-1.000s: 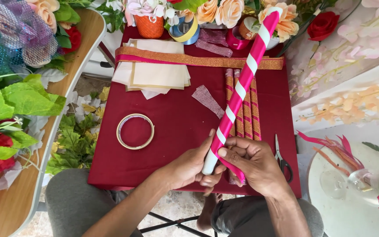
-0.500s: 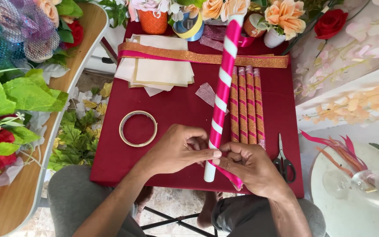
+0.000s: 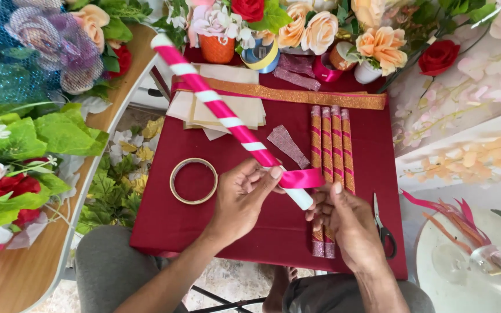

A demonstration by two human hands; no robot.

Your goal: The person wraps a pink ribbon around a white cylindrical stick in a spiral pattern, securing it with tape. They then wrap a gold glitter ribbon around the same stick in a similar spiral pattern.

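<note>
A long white stick [image 3: 227,119] wound with pink ribbon slants from the upper left down to my hands over the maroon cloth [image 3: 250,229]. My left hand [image 3: 243,197] grips its lower part, thumb pressing a loop of pink ribbon [image 3: 300,178] against it. My right hand [image 3: 343,217] touches the bare white end and the ribbon from below. Three wrapped sticks [image 3: 331,150] in gold and pink lie side by side under my right hand.
A roll of tape [image 3: 193,181] lies left of my hands. Scissors [image 3: 382,227] rest at the right. Cream paper sheets [image 3: 218,110], a gold ribbon strip [image 3: 297,95] and a glitter scrap [image 3: 288,146] lie further back. Artificial flowers [image 3: 314,29] crowd the back and left shelf.
The stick has swung from leaning right to leaning left, its top now at the upper left. My hands have shifted toward its lower end, and the ribbon now loops out to the right.
</note>
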